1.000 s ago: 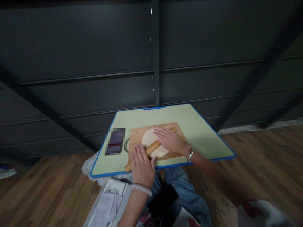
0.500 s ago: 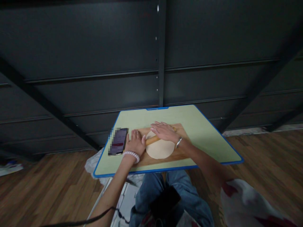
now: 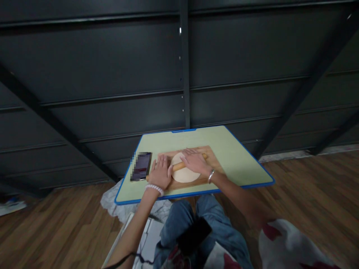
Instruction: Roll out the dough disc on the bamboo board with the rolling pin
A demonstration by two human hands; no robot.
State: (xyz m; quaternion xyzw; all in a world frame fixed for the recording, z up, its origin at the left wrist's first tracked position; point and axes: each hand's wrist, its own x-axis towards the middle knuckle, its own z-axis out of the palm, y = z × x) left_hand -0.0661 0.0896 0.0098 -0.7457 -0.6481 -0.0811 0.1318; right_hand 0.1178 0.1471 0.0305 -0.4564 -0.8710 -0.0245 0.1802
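Note:
A slim wooden rolling pin (image 3: 179, 166) lies slantwise across a round, flat sheet of pale dough (image 3: 185, 176). The dough rests on a wooden board (image 3: 215, 161). My left hand (image 3: 160, 173) presses flat over the pin's left part, fingers stretched forward and thumb toward the dough. Over the pin's right part lies my right hand (image 3: 195, 163), palm down with extended fingers, covering some of the dough. The pin's right tip shows beyond that hand, and its left tip peeks out beside my left wrist. Neither hand wraps around the pin.
The board sits on a light green table (image 3: 241, 164) with a blue rim. A phone (image 3: 142, 166) lies left of my left hand. Dark panels (image 3: 134, 63) stand behind the table. A black device (image 3: 194, 236) rests on my lap, and a dark cable runs by my left forearm.
The rolling pin and my right hand have shifted slightly toward me over the dough. My left hand stays on the pin's left part. The camera view has tilted a little.

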